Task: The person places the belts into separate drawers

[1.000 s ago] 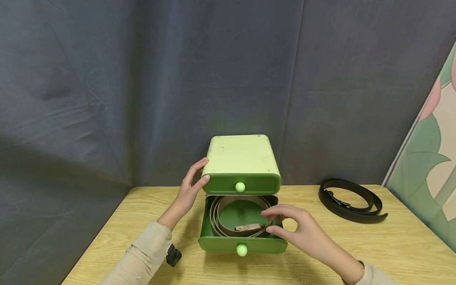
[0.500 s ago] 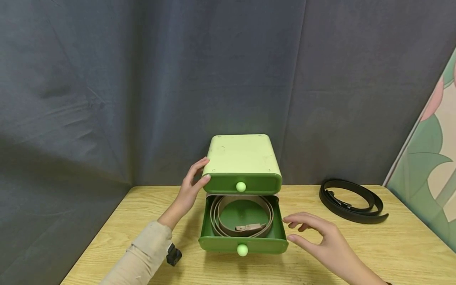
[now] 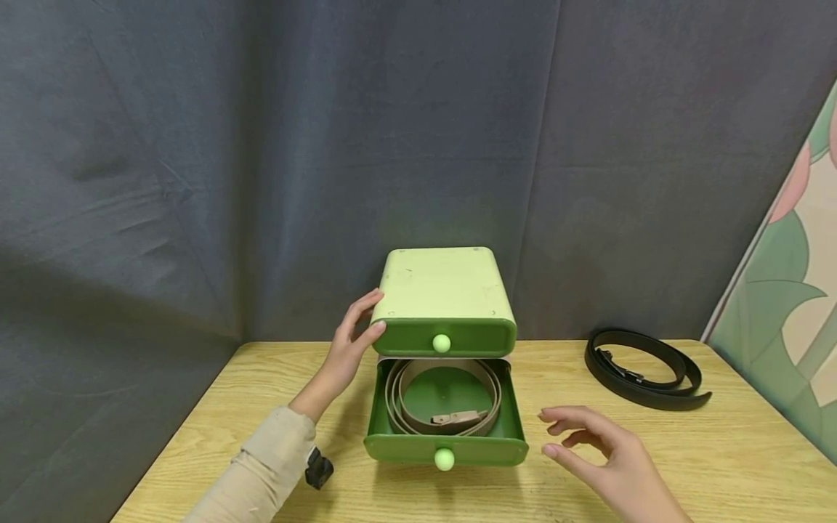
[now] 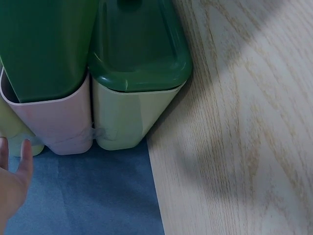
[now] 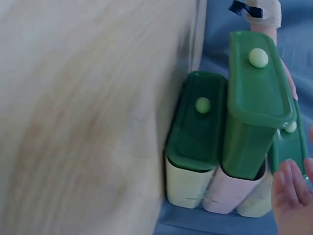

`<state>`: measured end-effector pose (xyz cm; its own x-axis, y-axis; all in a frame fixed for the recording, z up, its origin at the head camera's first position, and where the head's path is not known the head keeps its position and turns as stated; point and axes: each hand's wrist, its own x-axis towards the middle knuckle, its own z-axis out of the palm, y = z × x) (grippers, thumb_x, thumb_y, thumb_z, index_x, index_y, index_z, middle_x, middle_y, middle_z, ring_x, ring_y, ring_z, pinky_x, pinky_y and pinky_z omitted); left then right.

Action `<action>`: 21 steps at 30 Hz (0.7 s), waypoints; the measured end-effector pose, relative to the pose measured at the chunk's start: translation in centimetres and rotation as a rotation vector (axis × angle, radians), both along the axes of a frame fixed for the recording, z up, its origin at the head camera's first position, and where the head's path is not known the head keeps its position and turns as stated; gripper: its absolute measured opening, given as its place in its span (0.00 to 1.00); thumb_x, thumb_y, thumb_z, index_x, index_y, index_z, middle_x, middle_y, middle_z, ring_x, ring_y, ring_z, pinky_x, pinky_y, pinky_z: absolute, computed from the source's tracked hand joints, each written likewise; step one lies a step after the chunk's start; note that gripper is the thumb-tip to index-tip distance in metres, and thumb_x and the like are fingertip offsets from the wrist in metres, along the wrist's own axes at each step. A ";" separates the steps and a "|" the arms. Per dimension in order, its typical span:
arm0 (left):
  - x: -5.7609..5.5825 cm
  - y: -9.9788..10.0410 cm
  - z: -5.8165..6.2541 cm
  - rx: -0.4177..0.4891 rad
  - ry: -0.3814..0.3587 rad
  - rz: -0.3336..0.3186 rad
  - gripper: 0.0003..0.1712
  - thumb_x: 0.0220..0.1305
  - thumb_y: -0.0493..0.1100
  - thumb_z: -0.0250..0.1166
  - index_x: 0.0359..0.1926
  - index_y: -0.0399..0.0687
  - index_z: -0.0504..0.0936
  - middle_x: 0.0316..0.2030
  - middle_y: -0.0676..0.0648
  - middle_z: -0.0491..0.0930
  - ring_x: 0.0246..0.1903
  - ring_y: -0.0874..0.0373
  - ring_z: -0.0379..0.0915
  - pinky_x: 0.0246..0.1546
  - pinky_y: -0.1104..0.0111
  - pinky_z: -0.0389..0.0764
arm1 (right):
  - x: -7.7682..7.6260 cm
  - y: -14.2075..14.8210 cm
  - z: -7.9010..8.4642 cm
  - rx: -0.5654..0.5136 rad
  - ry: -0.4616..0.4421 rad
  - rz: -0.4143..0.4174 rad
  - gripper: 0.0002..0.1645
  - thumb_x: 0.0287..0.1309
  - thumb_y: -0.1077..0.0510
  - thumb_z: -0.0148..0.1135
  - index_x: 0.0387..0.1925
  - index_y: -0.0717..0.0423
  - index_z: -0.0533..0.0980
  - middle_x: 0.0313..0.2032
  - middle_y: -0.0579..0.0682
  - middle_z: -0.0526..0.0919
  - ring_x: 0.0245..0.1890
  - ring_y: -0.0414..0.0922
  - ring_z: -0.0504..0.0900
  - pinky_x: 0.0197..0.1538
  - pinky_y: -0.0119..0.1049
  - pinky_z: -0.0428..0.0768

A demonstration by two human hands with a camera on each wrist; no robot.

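Observation:
A small drawer cabinet [image 3: 445,283] with a pale green top stands on the table. Its middle drawer [image 3: 382,448], dark green with a round pale knob, is pulled out. Inside lies a coiled beige belt [image 3: 458,418], buckle toward the front. My left hand [image 3: 343,354] rests against the cabinet's upper left side, thumb at the front corner; in the left wrist view only part of this hand [image 4: 12,188] shows. To the right of the drawer, apart from it, my right hand [image 3: 608,457] hovers with loosely bent fingers and holds nothing. The bottom drawer is hidden in the head view.
A coiled black belt [image 3: 647,396] lies at the table's back right. Behind the wooden table [image 3: 261,385] hangs a dark grey-blue curtain [image 3: 405,131]. A painted panel [image 3: 778,290] stands along the right side. A small black device [image 3: 319,468] sits at the left wrist.
My right hand has moved right, from over the drawer and the beige belt to beside the drawer. The left hand, cabinet and both belts have stayed in place.

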<state>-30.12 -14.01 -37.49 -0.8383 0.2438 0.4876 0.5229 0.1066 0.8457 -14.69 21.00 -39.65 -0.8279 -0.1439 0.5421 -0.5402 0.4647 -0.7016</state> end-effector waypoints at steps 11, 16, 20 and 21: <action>0.0 0.0 -0.1 -0.001 0.004 -0.002 0.30 0.73 0.43 0.55 0.73 0.52 0.64 0.75 0.51 0.53 0.69 0.51 0.56 0.63 0.47 0.65 | -0.5 -0.7 -2.4 -0.048 -0.066 0.023 0.22 0.48 0.70 0.74 0.47 0.59 0.80 0.42 0.45 0.84 0.38 0.38 0.80 0.35 0.32 0.81; 0.0 0.0 -0.1 -0.002 0.011 0.000 0.30 0.73 0.43 0.55 0.73 0.52 0.64 0.75 0.51 0.53 0.68 0.51 0.56 0.63 0.47 0.65 | -0.9 -1.3 -2.3 -0.043 -0.158 0.018 0.22 0.48 0.67 0.76 0.46 0.59 0.79 0.39 0.48 0.82 0.37 0.38 0.79 0.35 0.32 0.80; -0.1 0.1 -0.1 -0.003 0.016 0.000 0.30 0.73 0.43 0.55 0.73 0.52 0.63 0.75 0.51 0.53 0.68 0.50 0.56 0.63 0.47 0.64 | -1.1 -1.8 -1.8 -0.030 -0.253 0.018 0.23 0.49 0.63 0.77 0.47 0.60 0.77 0.40 0.48 0.80 0.37 0.37 0.79 0.35 0.32 0.79; -0.1 0.1 -0.1 -0.002 0.018 0.001 0.30 0.73 0.43 0.55 0.73 0.52 0.63 0.75 0.51 0.53 0.69 0.50 0.56 0.63 0.47 0.64 | -1.2 -1.9 -1.7 -0.033 -0.270 0.012 0.23 0.48 0.62 0.77 0.47 0.60 0.77 0.40 0.48 0.79 0.37 0.36 0.78 0.35 0.32 0.79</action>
<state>-30.21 -13.94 -37.57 -0.8297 0.2445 0.5019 0.5378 0.1089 0.8360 -15.89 19.06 -41.33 -0.9413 -0.1406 0.3069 -0.3372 0.4334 -0.8357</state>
